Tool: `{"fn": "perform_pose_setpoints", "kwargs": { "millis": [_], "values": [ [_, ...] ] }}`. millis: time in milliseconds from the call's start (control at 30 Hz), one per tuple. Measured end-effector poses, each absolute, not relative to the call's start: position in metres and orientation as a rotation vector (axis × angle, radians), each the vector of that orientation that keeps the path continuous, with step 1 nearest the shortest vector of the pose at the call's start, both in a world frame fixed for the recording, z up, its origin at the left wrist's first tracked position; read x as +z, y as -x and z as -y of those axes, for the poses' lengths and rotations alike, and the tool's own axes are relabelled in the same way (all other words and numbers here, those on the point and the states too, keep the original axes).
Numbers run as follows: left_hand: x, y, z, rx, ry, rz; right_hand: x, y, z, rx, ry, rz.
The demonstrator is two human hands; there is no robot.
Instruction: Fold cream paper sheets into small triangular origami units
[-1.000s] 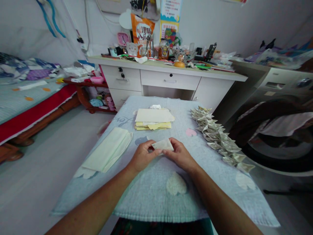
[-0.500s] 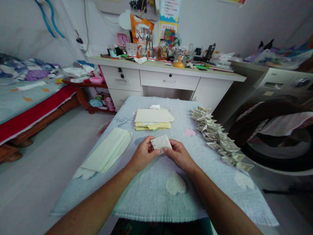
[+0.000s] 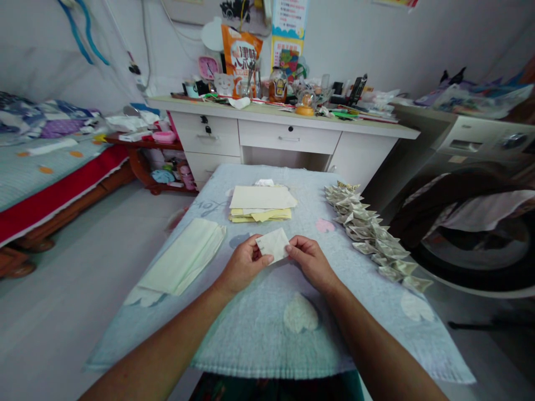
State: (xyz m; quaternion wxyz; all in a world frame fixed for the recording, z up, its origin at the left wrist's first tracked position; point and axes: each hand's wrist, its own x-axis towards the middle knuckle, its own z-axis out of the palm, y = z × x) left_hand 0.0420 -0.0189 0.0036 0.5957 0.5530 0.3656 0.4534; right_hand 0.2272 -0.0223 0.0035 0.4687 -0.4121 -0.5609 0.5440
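Note:
A small folded piece of pale paper (image 3: 273, 245) is held up between my two hands over the cloth-covered table (image 3: 259, 334). My left hand (image 3: 246, 260) pinches its left edge, thumb in front and fingers behind. At the right edge, my right hand (image 3: 308, 257) grips it between thumb and fingertips. Beyond the hands lies a stack of cream and yellow paper sheets (image 3: 262, 198). Pale green folded sheets (image 3: 184, 256) rest to the left of my left hand. Off to the right runs a row of folded paper pieces with pointed tips (image 3: 370, 231).
Behind the table stands a white desk (image 3: 288, 136) crowded with jars, a pink clock (image 3: 208, 67) and an orange bag (image 3: 240, 53). A washing machine (image 3: 480, 142) is on the right. To the left are a bed (image 3: 45, 167) and a low wooden shelf (image 3: 142, 146).
My right thumb has slid outward to the paper's right edge, and the hands are slightly farther apart. More of the paper's face shows. The stacks and the row are unchanged.

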Motion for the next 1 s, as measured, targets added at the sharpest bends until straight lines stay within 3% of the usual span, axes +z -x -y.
{"fn": "perform_pose_setpoints", "kwargs": {
  "millis": [633, 1000],
  "values": [
    [-0.005, -0.036, 0.021, 0.998, -1.522, -0.987, 0.003, -0.234, 0.023, 1.255, 1.249, 1.678],
    [-0.006, -0.038, 0.026, 0.710, -2.291, -1.239, 0.005, -0.227, 0.031, 0.322, 1.643, 2.288]
  ]
}}
